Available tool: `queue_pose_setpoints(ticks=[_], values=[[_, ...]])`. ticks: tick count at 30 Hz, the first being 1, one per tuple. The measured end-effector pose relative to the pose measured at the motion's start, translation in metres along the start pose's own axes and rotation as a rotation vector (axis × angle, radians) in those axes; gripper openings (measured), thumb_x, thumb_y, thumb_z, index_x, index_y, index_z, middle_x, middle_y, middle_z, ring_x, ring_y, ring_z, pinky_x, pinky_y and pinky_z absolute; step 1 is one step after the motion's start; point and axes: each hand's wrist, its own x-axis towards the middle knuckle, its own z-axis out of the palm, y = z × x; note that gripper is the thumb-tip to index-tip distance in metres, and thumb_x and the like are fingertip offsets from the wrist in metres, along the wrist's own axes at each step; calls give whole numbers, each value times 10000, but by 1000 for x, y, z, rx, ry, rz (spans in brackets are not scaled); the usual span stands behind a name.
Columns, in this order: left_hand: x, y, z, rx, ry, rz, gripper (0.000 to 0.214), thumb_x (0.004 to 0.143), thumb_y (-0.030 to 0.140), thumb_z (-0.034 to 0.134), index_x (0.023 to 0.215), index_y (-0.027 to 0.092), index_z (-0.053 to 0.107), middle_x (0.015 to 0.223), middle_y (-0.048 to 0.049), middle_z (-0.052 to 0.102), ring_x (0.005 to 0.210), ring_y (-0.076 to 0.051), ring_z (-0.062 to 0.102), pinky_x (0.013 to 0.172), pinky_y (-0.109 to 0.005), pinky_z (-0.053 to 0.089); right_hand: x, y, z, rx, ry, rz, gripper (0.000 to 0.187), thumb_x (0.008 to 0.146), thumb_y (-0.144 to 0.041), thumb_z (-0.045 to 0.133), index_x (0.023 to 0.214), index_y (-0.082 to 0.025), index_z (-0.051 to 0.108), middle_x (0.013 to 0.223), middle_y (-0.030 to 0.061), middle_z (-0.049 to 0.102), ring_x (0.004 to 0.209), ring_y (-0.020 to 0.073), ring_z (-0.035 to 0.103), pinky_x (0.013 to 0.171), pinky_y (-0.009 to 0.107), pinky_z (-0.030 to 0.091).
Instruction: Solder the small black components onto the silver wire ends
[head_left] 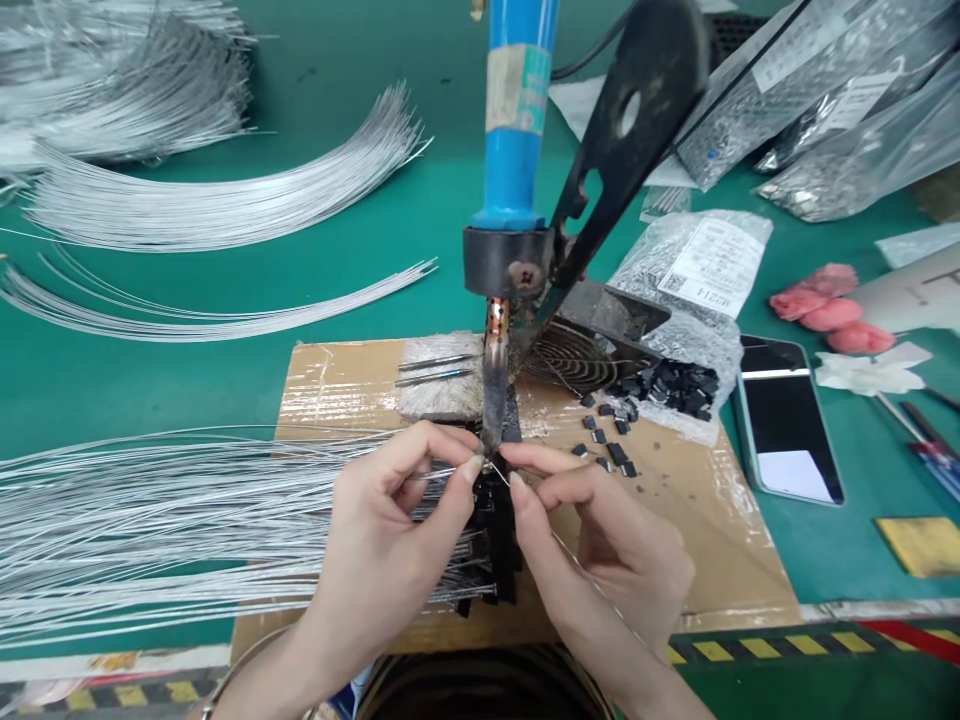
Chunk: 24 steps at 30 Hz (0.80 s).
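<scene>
Directly under the tip of a blue-handled soldering iron (495, 400), my two hands meet. My left hand (409, 520) is closed in a pinch, thumb against forefinger, at a tiny shiny piece too small to name. My right hand (600, 530) pinches a thin silvery solder wire (501, 474), whose far part runs down across the palm and wrist. The wire's end is at the iron's tip, close to the left fingertips. Beneath the hands lies a row of black connector-like pieces (495, 540) with grey wires (187, 520) leading off to the left.
A black metal stand arm (630, 130) holds the iron upright. Cardboard (720, 530) covers the work spot, with small black parts (616, 454) scattered on it. A phone (787, 420) lies to the right. Wire bundles (225, 205) lie back left; plastic bags (847, 110) back right.
</scene>
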Motion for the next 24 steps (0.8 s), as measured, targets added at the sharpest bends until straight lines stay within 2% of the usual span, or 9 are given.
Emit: queue_pose_setpoints(ticks=[11,24], values=[[0,-1,0,12,-9,-3,137,919,168,693,804,239,715,886,18,762,826,-133,716,674,-181,537,-1,3,2,-10,29,-14,214,899,-25,730,858,-222,659,1125,8,825,971,132,801,896,224,597],[2,-1,2,15,-11,8,145,921,164,695,792,228,713,861,21,755,773,-120,684,606,-184,487,2,1,2,-63,28,-54,213,886,-27,735,838,-216,648,1097,9,836,918,109,803,870,185,606]])
